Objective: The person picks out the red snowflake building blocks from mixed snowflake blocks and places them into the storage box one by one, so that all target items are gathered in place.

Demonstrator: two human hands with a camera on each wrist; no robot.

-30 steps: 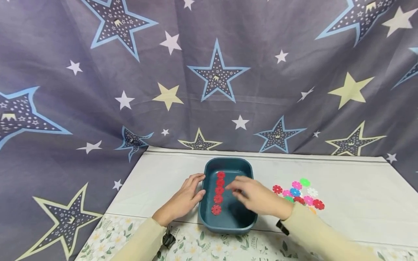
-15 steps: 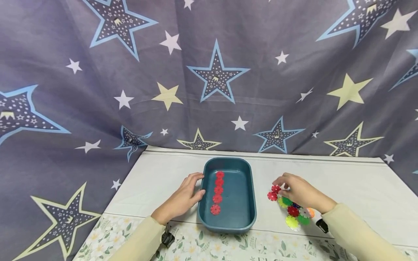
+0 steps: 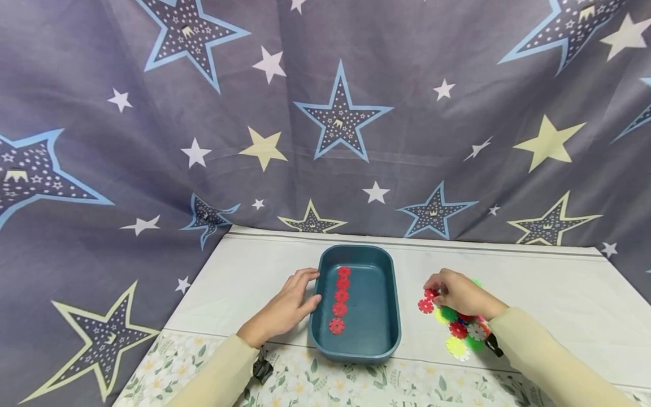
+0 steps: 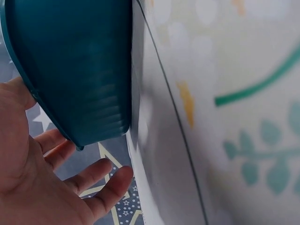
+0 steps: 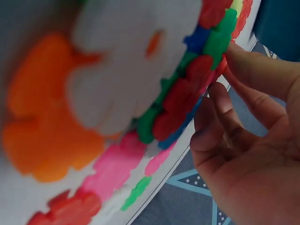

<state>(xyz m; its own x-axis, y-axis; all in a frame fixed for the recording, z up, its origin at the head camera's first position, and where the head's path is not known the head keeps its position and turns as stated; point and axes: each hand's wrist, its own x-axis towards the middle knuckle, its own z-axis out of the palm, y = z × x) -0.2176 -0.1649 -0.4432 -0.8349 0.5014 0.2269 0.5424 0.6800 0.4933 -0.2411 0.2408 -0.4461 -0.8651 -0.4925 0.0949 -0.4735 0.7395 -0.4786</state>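
A dark teal tray (image 3: 371, 356) stands on the table with several red flower-shaped plastic discs (image 3: 339, 309) in a column along its left side. Relaxed and spread, my left hand (image 3: 285, 308) rests its thumb and fingertips against the tray's left rim; the left wrist view shows the outer wall (image 4: 79, 70) beside that hand. At the pile of mixed-colour discs (image 3: 458, 329), my right hand (image 3: 465, 294) pinches a red disc (image 3: 430, 294) between thumb and index finger. Another red disc (image 3: 425, 306) lies just beside it. The right hand and sleeve cover part of the pile.
A white cloth (image 3: 549, 299) covers the table, with a floral strip (image 3: 427, 384) along the front. Behind hangs a grey star-patterned curtain (image 3: 315, 181). Orange (image 5: 51, 112) and white discs (image 5: 136, 61) loom large in the right wrist view.
My right hand has moved from over the tray rightward to the pile, where its fingers have closed on a red disc. The left hand stays at the tray's left rim.
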